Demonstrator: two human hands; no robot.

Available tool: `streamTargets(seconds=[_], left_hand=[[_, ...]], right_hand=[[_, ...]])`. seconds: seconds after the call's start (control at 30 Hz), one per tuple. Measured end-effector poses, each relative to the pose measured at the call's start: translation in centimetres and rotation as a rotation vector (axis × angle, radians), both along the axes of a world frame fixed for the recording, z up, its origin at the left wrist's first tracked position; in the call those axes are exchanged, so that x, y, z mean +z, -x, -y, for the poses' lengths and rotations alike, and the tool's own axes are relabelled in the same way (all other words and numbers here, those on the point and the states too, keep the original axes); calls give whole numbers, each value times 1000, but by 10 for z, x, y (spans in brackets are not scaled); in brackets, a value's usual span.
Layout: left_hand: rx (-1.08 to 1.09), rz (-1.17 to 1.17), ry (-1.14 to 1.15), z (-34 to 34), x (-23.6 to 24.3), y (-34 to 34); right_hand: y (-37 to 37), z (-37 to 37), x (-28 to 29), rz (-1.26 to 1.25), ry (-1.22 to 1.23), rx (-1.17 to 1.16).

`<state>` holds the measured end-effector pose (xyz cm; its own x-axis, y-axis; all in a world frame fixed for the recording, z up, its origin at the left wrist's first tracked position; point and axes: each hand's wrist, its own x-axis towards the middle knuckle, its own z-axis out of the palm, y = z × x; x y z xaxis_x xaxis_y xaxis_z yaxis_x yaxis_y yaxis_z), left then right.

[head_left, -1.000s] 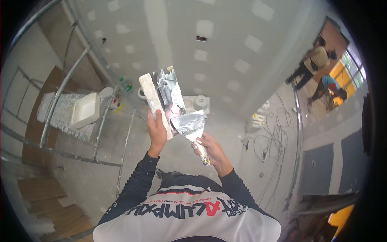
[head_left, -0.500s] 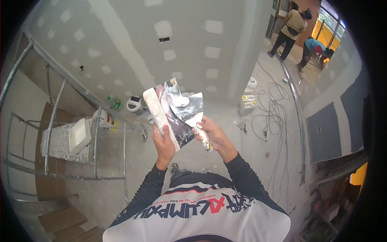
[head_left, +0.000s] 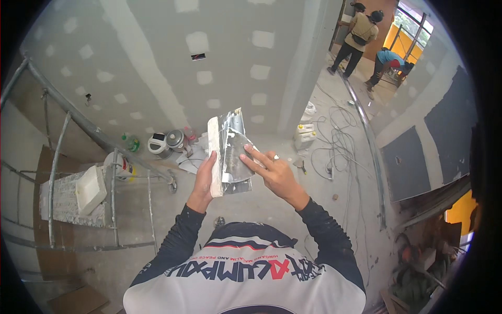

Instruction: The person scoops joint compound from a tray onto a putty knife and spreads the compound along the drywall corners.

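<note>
A wide plastering knife (head_left: 215, 167), a metal blade with a long back caked in white compound, is held up in front of my chest. My left hand (head_left: 204, 181) grips that back from the left, thumb along it. In my right hand (head_left: 281, 177) is a smaller putty knife (head_left: 237, 159), its smeared grey blade lying flat over the wide blade. Two fingers of the right hand stretch across the putty knife's blade; its handle is hidden by the hand. White compound clings along the edges of both tools.
A metal scaffold (head_left: 65, 172) stands at left, with a white tray (head_left: 90, 190) on its plank. Buckets and a white appliance (head_left: 159, 145) line the patched wall (head_left: 157, 68). Jugs (head_left: 305, 137), a loose scraper (head_left: 300, 166) and tangled cables (head_left: 340, 149) lie right. Several people work far right.
The putty knife has turned and now lies flat over the wide blade, its compound lump no longer visible. My right fingers have stretched onto its blade. The wide knife stands more upright.
</note>
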<state>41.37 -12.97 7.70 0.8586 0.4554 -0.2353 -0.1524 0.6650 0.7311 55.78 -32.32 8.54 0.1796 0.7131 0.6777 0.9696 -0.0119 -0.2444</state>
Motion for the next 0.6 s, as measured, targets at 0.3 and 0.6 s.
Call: streamTargets(seconds=[0.3,0.6], left_hand=[[-115,3,-47,-55,-23,2],[-210,22,24,-101,-21,17]], right_hand=[[-8,-27,-37,1,10,-243],[-18,-46,-61,-705,-292,-312]])
